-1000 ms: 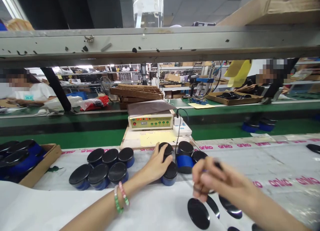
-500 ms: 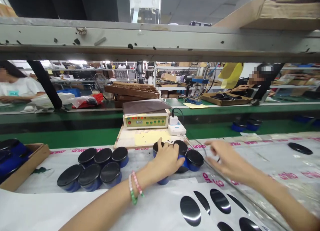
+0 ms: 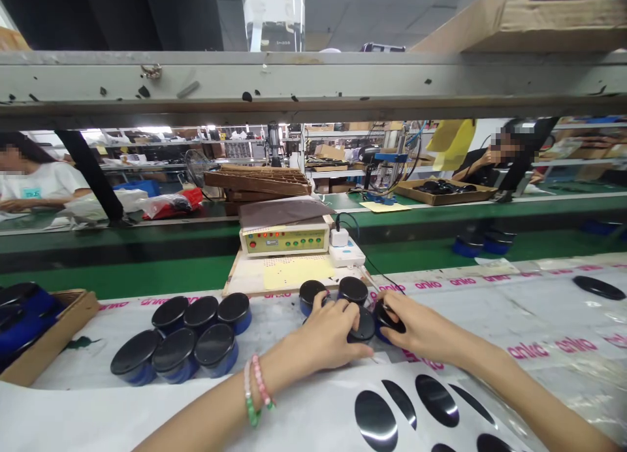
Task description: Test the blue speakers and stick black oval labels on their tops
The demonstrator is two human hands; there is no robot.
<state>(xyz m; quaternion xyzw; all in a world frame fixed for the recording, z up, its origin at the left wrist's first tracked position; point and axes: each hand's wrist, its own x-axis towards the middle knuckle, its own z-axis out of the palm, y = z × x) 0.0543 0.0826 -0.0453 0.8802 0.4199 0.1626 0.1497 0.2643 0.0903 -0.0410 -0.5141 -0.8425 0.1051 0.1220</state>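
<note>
Black lid of a blue canister (image 3: pixel 386 321) cupped under the right hand (image 3: pixel 421 328), fingers curled close around it, as if to steady it on the printed white sheet (image 3: pixel 490 315). Left hand (image 3: pixel 318 339) spread wide across the neighbouring lids, bracing the cluster. Glossy black ovals (image 3: pixel 375 420) within reach below the wrists; more canisters (image 3: pixel 214 347) in tidy rows leftward, a wooden tray (image 3: pixel 73 315) beyond.
</note>
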